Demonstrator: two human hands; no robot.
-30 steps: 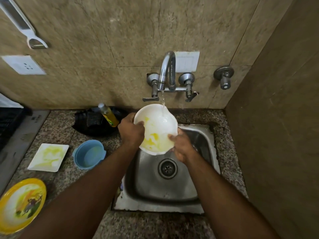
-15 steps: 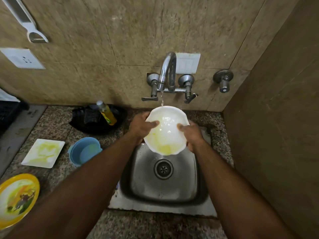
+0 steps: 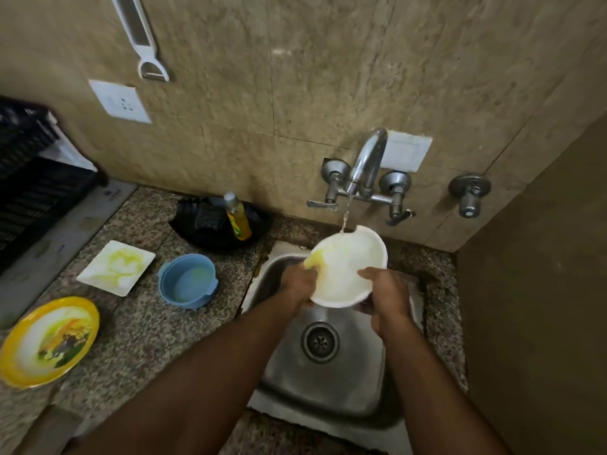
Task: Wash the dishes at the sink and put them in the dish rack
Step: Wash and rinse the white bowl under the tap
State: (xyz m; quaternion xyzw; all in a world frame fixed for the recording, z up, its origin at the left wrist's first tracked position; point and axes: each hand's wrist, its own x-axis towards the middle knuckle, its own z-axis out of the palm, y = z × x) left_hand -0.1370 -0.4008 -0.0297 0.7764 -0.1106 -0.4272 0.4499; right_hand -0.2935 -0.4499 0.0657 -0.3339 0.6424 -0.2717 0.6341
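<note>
Under the tap [image 3: 364, 165], left hand [image 3: 297, 284] and right hand [image 3: 387, 295] grip white bowl [image 3: 348, 267]; rinse step, yellow residue needs rubbing.

Dish rack [image 3: 29, 192] is chopped off by the left edge, so no telling what's in it. Left hand [image 3: 297, 284] fingers vanish behind the white bowl [image 3: 348, 270], and the peeler [image 3: 139, 37] handle runs off the top.

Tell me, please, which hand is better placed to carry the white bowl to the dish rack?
Probably the left hand: it already holds the white bowl, and the black dish rack stands far to that side.
</note>
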